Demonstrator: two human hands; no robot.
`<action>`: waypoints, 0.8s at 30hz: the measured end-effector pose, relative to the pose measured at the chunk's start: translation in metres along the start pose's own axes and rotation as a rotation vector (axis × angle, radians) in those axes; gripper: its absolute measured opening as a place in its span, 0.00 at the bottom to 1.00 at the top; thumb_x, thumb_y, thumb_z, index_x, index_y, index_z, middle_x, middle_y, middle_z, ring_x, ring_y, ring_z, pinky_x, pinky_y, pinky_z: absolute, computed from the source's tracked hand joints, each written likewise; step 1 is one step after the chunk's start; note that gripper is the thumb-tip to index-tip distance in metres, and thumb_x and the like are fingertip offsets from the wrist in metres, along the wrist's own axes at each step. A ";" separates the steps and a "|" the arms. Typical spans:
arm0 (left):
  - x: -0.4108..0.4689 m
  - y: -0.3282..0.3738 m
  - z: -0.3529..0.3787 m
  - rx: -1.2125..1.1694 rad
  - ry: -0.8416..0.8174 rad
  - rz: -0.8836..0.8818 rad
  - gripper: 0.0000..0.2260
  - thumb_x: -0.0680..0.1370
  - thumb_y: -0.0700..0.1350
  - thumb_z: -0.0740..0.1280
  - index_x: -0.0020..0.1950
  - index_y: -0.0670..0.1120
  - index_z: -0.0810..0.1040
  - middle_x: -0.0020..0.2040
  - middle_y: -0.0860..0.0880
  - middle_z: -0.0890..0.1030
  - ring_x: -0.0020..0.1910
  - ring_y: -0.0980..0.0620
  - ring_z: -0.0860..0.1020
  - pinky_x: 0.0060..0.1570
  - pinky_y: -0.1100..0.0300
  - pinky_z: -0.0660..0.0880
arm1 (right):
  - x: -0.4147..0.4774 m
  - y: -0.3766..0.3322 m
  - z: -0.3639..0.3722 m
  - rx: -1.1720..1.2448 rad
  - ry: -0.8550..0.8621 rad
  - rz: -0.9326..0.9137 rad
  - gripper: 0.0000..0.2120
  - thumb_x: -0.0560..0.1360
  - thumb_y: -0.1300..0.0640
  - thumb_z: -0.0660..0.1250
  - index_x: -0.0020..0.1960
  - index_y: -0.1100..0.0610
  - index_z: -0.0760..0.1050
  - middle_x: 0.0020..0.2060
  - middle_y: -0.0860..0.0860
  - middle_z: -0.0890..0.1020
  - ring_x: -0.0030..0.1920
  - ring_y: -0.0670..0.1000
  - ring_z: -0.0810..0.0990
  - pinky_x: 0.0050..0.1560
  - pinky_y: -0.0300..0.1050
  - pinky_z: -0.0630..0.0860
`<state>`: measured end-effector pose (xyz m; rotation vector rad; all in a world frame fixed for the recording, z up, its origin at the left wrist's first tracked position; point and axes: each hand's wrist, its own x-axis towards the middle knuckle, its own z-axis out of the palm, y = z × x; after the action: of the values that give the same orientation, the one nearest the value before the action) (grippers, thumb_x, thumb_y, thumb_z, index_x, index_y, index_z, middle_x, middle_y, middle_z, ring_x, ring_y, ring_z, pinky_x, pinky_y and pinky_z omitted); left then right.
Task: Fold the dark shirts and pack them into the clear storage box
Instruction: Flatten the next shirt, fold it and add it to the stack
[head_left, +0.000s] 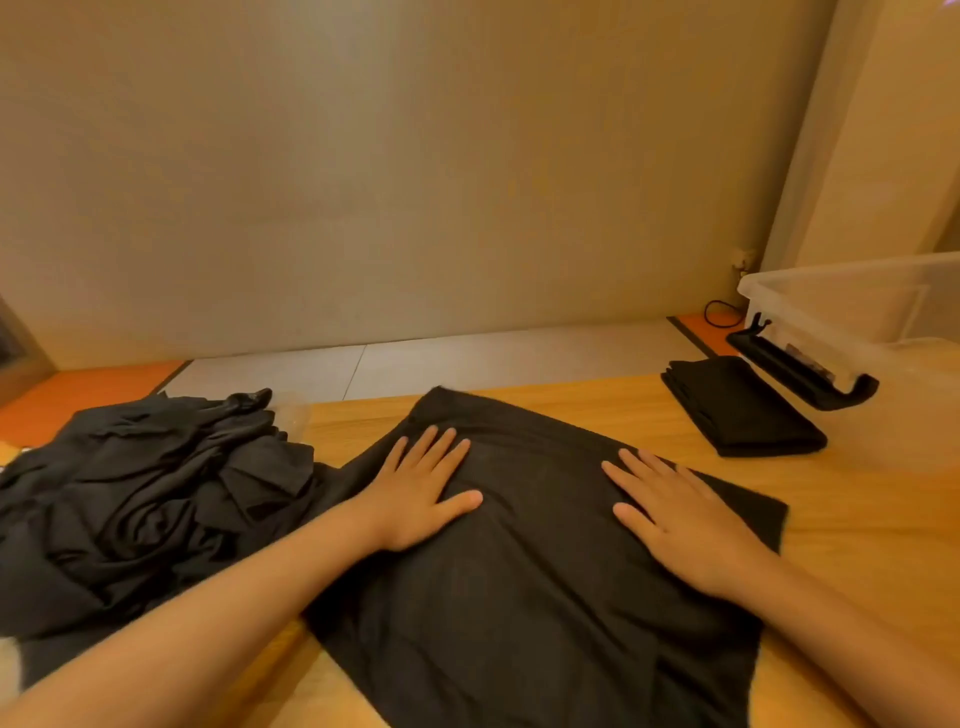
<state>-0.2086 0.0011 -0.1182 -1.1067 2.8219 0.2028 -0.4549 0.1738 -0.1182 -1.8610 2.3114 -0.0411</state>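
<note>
A dark shirt (535, 561) lies spread flat on the wooden table in front of me. My left hand (421, 488) presses flat on its upper left part, fingers straight. My right hand (680, 514) lies flat on its upper right part, fingers spread. A heap of crumpled dark shirts (150, 499) sits at the left. One folded dark shirt (743, 405) rests at the far right of the table, beside the clear storage box (883, 332), whose black latch handle (800, 364) faces it.
The wooden table (857, 509) shows bare wood to the right of the spread shirt. Beyond its far edge is a pale floor strip and a wall. A black cable (719, 314) lies on the floor near the box.
</note>
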 end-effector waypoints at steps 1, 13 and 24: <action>0.012 -0.005 -0.006 0.065 0.011 0.068 0.53 0.57 0.79 0.25 0.78 0.55 0.38 0.79 0.52 0.38 0.74 0.57 0.32 0.73 0.53 0.32 | -0.012 -0.008 0.004 -0.014 -0.010 0.065 0.33 0.75 0.34 0.36 0.77 0.44 0.39 0.78 0.45 0.41 0.76 0.45 0.38 0.73 0.44 0.38; -0.025 0.044 0.018 -0.094 0.001 -0.229 0.35 0.79 0.66 0.45 0.79 0.49 0.37 0.78 0.48 0.35 0.76 0.49 0.34 0.74 0.50 0.36 | -0.005 -0.031 -0.012 0.034 -0.001 -0.246 0.30 0.78 0.35 0.45 0.76 0.38 0.40 0.76 0.38 0.39 0.73 0.41 0.31 0.71 0.40 0.35; 0.024 0.018 0.010 -0.082 0.121 0.077 0.33 0.77 0.69 0.46 0.79 0.57 0.46 0.80 0.52 0.45 0.77 0.55 0.41 0.76 0.53 0.39 | 0.015 -0.049 0.016 -0.022 0.049 0.107 0.29 0.80 0.37 0.40 0.78 0.45 0.37 0.78 0.45 0.40 0.77 0.49 0.36 0.76 0.51 0.39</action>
<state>-0.2379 0.0003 -0.1298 -1.0615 2.9908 0.2693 -0.4079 0.1502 -0.1291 -1.7622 2.4503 -0.0473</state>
